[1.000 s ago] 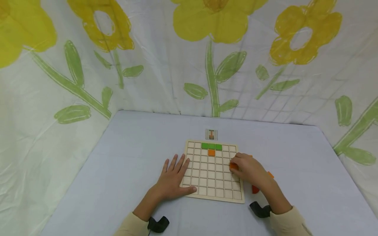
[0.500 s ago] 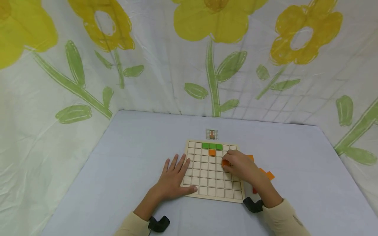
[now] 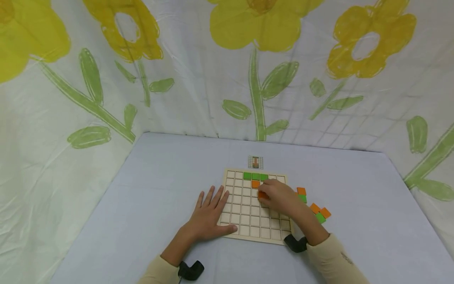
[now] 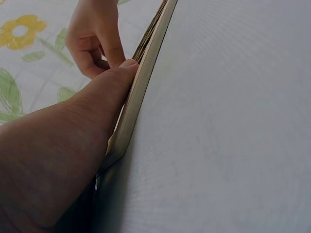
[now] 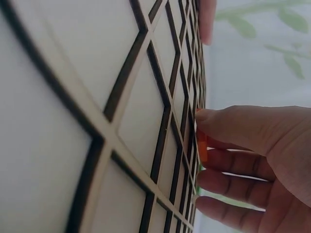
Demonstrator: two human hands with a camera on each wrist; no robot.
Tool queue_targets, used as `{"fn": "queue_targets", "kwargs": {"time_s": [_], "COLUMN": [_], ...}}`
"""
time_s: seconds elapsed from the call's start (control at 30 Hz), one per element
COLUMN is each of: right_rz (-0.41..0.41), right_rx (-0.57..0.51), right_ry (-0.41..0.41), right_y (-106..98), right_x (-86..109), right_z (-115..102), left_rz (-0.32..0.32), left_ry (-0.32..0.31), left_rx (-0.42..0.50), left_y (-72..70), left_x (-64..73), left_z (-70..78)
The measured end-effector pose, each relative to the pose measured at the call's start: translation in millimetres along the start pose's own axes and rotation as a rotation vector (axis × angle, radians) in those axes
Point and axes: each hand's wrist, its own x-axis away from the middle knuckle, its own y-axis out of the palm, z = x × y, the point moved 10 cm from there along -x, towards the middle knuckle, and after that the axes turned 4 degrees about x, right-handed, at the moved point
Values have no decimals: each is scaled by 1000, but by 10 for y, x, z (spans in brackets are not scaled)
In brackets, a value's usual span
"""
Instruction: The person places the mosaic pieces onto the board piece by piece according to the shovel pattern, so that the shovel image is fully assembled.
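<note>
A light wooden grid board [image 3: 244,220] lies on the table, with several green tiles [image 3: 255,176] in its far row and one orange tile [image 3: 255,184] just below them. My left hand [image 3: 209,217] rests with spread, straight fingers on the board's left side, its thumb on the near left corner; in the left wrist view the thumb [image 4: 104,90] lies along the board edge. My right hand [image 3: 280,197] pinches another orange tile [image 5: 202,143] between thumb and fingers, close over the grid a little right of and below the placed orange tile.
Loose orange tiles [image 3: 315,208] and green tiles [image 3: 320,217] lie on the table right of the board. A small pattern card [image 3: 255,162] sits beyond the far edge. A flower-printed cloth [image 3: 191,79] hangs behind the table.
My right hand has moved left across the board with the pinched orange tile, from the right edge toward the middle columns. More loose tiles show on the right. My left hand stays put.
</note>
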Motion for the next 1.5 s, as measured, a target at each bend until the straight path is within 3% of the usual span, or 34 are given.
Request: {"fn": "queue_targets", "kwargs": {"time_s": [0.6,1.5], "right_rz": [10,-20], "right_rx": [35,35], "right_ry": [-5,43], "right_y": [58,72], "right_x": [-190,-252], "right_z": [-87,-75], "left_rz": [7,3], "left_ry": [9,2], "left_rx": [7,3], "left_y": [25,-2], "left_x": [8,9], "left_z": [2,8]}}
